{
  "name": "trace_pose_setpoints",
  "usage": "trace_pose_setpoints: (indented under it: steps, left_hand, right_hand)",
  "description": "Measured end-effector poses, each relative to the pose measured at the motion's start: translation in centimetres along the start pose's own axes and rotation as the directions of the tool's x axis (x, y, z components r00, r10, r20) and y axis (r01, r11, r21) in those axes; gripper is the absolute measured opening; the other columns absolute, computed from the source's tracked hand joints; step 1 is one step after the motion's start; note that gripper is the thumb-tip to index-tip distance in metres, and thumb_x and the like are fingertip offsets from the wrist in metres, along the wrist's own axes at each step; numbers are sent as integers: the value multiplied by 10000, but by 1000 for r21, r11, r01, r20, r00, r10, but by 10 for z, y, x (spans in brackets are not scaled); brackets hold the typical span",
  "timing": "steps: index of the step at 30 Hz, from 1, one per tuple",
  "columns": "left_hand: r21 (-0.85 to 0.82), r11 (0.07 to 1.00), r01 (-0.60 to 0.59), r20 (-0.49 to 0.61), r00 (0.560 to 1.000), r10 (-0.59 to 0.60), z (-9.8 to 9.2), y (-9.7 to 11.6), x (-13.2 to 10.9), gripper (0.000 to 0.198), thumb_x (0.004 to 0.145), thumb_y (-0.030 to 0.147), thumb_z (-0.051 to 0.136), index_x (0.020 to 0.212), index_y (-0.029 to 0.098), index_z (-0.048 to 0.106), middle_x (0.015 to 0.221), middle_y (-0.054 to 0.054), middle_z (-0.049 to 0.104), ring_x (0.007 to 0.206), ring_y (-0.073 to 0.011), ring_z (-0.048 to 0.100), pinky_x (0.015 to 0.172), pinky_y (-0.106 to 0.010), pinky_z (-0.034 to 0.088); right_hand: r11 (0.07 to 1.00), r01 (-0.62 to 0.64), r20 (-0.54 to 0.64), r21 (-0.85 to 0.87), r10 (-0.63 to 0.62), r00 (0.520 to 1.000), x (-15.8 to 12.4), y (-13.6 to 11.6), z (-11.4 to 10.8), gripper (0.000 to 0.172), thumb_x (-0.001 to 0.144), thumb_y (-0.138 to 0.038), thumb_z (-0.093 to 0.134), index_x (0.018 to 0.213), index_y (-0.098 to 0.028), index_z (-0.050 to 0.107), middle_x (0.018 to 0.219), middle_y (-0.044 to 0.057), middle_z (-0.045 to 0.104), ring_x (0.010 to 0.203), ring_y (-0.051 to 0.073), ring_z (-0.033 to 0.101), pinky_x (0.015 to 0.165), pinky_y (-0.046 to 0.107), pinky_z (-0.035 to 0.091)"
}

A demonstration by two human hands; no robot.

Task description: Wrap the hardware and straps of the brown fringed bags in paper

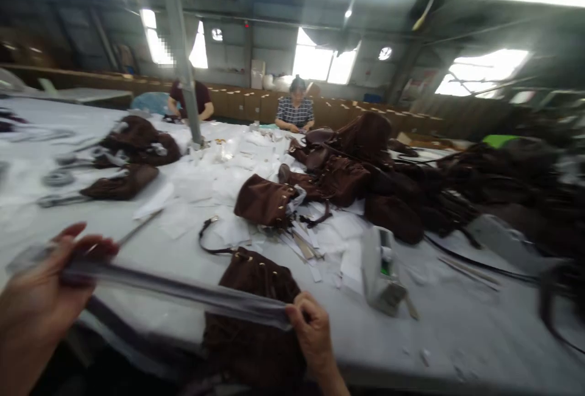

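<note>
A long strap wrapped in translucent plastic film stretches across the front, nearly level. My right hand pinches its right end between thumb and fingers. Blurred by motion, my left hand has its fingers curled round the other end, where loose film shows. Behind and below the strap lies a dark brown drawstring bag with gold eyelets, at the table's near edge. A thin handle with a metal clip curves from its top. More of the film-wrapped length hangs below my left hand, partly out of sight.
A grey tape dispenser stands right of my right hand. Another brown bag lies beyond, among paper scraps. Brown bags are heaped at right. A metal post rises from the table; two people sit across.
</note>
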State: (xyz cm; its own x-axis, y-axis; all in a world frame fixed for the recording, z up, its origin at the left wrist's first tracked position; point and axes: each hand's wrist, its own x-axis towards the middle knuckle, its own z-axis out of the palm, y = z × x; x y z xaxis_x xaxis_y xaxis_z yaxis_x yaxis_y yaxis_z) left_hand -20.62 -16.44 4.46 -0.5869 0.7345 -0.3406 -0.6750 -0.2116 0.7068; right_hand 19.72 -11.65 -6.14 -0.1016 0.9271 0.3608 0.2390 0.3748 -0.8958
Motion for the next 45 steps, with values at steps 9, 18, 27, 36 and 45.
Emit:
trace_pose_setpoints:
  steps: [9, 18, 27, 36, 45]
  left_hand:
    - [-133, 890, 436, -171, 874, -454, -19, -73, 14, 412, 883, 444, 524, 1149, 131, 486, 950, -145, 650, 777, -293, 697, 591, -464, 602]
    - [-16, 801, 598, -125, 794, -595, -1, -148, -35, 207, 716, 224, 770, 769, 122, 598, 732, -97, 688, 582, -224, 682, 515, -315, 576]
    - [-103, 825, 556, -258, 786, -562, -9, -174, -58, 66, 806, 83, 654, 799, 108, 592, 663, -63, 690, 569, -185, 688, 560, -267, 598]
    - [-109, 977, 185, -207, 957, -204, -9, -100, -59, 163, 853, 83, 576, 960, 175, 657, 778, -15, 730, 649, -142, 702, 590, -216, 576]
    - [93, 807, -584, 502, 727, 468, 122, 62, 4, 367, 944, 443, 422, 1005, 134, 611, 819, -67, 723, 701, -176, 684, 648, -294, 542]
  right_hand:
    - [999, 17, 106, -36, -13, 994, 13, 14, -3, 400, 837, -490, 587, 572, -207, 491, 625, -8, 471, 574, 148, 488, 554, 245, 420]
    - [989, 65, 231, -136, -33, 972, 1, 0, -1, 319, 842, -463, 595, 661, -200, 594, 730, 35, 565, 690, 187, 574, 662, 287, 475]
    - [985, 53, 141, -165, -30, 990, -1, -2, 2, 314, 850, -462, 587, 683, -197, 600, 730, 33, 570, 691, 181, 575, 657, 282, 476]
    - [978, 127, 250, -167, -83, 965, -3, 6, 9, 295, 850, -442, 587, 674, -207, 612, 724, 39, 579, 686, 191, 592, 660, 285, 488]
    - [990, 45, 200, -136, -17, 980, 10, 7, -4, 329, 876, -467, 524, 679, -211, 583, 692, 33, 596, 652, 186, 590, 614, 253, 490]
